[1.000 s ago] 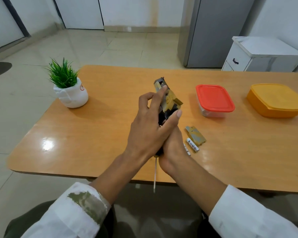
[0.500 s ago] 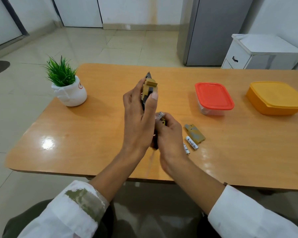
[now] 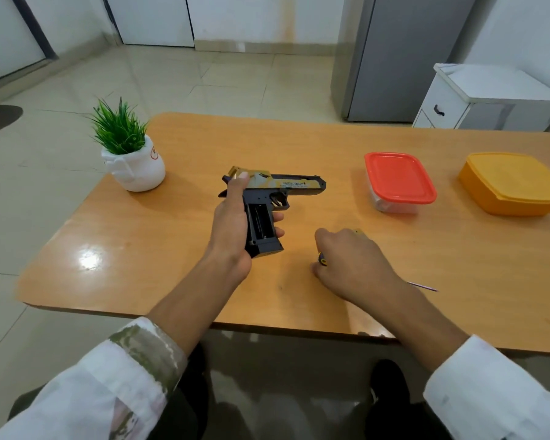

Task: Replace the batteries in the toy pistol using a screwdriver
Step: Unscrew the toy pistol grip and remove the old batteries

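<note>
Head view: toy pistol [image 3: 286, 184] grip inside curled fingers [image 3: 278, 216] of left hand [image 3: 231, 230], screwdriver [image 3: 323, 261] inside curled right hand [image 3: 353, 265].

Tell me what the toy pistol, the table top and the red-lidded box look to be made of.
Toy pistol: likely moulded plastic, with a matte black frame and a gold printed slide.
Table top: probably laminate over board, orange wood tone, glossy; it mirrors a bright light patch.
Red-lidded box: plastic, an opaque red lid with a soft sheen over a clear, see-through body.
</note>
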